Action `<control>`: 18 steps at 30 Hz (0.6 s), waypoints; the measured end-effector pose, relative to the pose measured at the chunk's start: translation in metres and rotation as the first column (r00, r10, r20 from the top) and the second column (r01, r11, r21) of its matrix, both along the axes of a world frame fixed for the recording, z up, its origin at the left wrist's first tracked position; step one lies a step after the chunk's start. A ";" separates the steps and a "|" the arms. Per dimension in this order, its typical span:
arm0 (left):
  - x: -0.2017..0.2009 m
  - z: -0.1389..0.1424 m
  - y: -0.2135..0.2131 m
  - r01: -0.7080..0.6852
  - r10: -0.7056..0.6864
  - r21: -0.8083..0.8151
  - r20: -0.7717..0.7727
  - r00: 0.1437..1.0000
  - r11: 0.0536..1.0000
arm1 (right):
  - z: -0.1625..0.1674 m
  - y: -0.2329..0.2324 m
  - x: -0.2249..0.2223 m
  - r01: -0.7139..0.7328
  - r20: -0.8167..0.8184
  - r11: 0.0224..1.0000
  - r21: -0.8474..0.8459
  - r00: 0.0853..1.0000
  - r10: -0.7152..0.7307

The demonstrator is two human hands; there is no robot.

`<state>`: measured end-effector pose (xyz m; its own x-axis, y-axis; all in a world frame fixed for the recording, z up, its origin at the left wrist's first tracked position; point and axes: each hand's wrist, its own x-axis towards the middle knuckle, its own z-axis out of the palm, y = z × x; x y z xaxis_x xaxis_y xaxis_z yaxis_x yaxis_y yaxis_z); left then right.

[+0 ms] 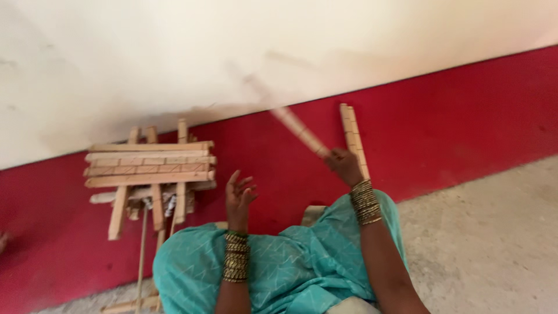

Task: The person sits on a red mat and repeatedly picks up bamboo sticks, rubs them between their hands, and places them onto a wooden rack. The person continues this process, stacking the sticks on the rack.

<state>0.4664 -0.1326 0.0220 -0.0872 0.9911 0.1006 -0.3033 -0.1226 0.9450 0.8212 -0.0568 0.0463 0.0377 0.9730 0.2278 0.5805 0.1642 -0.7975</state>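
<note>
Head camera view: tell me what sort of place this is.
Probably a home or small workshop floor. A bare concrete floor, a painted wall with a red base, and stacked wooden sticks suggest hand craft work.

You have one view only, from the camera on the person's head; it looks down and forward, tilted so the red wall band (453, 116) slants across the frame; it sits close over the teal-draped lap (290, 261); the concrete floor (494, 244) fills your lower right corner.
</note>
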 end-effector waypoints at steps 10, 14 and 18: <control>0.008 -0.024 0.002 0.108 -0.111 -0.047 -0.048 0.993 0.993 | -0.006 -0.043 0.148 0.507 0.358 0.830 -0.231 0.838 -0.412; 0.011 -0.027 0.002 0.125 -0.134 -0.080 -0.117 0.984 0.989 | -0.024 -0.061 0.141 0.466 0.501 0.842 -0.272 0.815 -0.290; 0.011 -0.027 -0.005 0.123 -0.136 -0.064 -0.287 0.948 0.990 | -0.039 -0.063 0.128 0.474 0.572 0.858 -0.200 0.767 -0.291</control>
